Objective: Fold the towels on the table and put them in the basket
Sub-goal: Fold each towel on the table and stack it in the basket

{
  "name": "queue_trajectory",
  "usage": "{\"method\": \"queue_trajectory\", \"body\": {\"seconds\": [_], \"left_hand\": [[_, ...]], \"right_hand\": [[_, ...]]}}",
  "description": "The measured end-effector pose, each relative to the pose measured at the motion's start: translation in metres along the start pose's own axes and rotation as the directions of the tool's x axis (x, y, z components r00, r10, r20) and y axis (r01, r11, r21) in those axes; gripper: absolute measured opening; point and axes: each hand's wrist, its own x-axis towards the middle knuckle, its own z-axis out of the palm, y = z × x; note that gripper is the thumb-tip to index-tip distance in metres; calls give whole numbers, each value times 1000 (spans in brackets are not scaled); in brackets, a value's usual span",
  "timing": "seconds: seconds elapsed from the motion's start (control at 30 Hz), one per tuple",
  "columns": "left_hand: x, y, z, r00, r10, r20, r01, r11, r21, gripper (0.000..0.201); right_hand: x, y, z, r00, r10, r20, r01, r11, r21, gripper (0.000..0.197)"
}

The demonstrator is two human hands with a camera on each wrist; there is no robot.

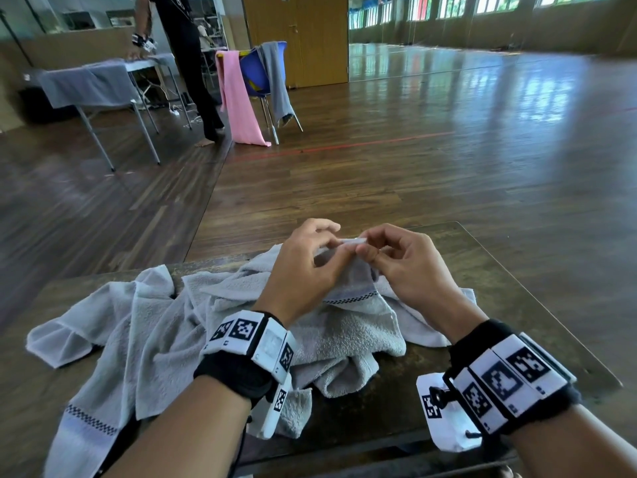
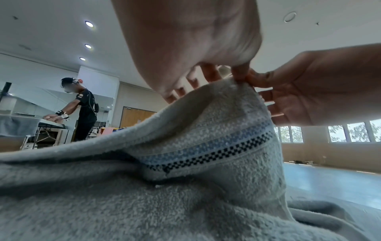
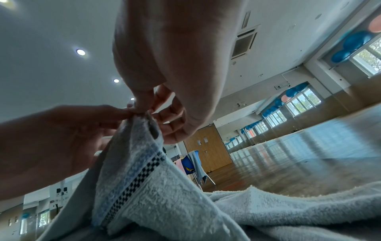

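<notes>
A crumpled grey towel (image 1: 165, 326) with a blue and black checked band lies spread over the dark table (image 1: 475, 270). Its far edge is lifted to a peak above the table. My left hand (image 1: 310, 260) pinches that raised edge between thumb and fingers. My right hand (image 1: 400, 260) pinches the same edge right beside it, fingertips of both hands almost touching. The left wrist view shows the towel (image 2: 206, 130) rising to the pinch, and my left hand (image 2: 239, 76) on its edge. In the right wrist view my right hand (image 3: 144, 107) holds the top of the towel (image 3: 144, 171). No basket is in view.
The table's far edge and right edge lie close beyond my hands. Across the wooden floor a person (image 1: 186, 63) stands at another table (image 1: 103, 77) with a grey towel. A blue chair (image 1: 262, 74) draped with a pink towel (image 1: 238, 101) and a grey one stands further back.
</notes>
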Motion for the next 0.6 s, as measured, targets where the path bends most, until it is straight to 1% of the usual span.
{"method": "queue_trajectory", "body": {"seconds": [0.1,0.2,0.27,0.3,0.37,0.4,0.47,0.53,0.6], "left_hand": [[-1,2,-5,997,29,78,-32,999,37,14],[-1,-2,-10,994,0,110,-12,994,107,13],[0,-7,-14,994,4,105,-19,989,146,9],[-1,-11,-16,995,12,95,-28,985,169,9],[-2,-17,-22,996,18,82,-35,976,216,13],[-3,-21,-26,997,12,81,-31,971,237,15],[-7,-28,-35,997,-9,73,-11,964,265,18],[-13,-36,-47,997,-62,55,46,963,265,19],[-19,-43,-59,990,-129,60,108,957,269,23]], "right_hand": [[0,-1,-1,1000,-6,11,7,999,-49,7],[2,-1,-7,999,-36,10,37,995,-93,9],[4,0,-14,998,-65,5,65,996,-59,15],[6,2,-19,997,-74,3,74,996,-45,17],[9,6,-28,997,-76,-14,75,996,-40,15],[10,10,-32,996,-77,-40,75,996,-44,13],[13,19,-45,988,-75,-138,68,996,-59,11],[15,29,-57,969,-52,-241,35,997,-74,10],[16,38,-70,956,-18,-294,-1,998,-65,10]]}}
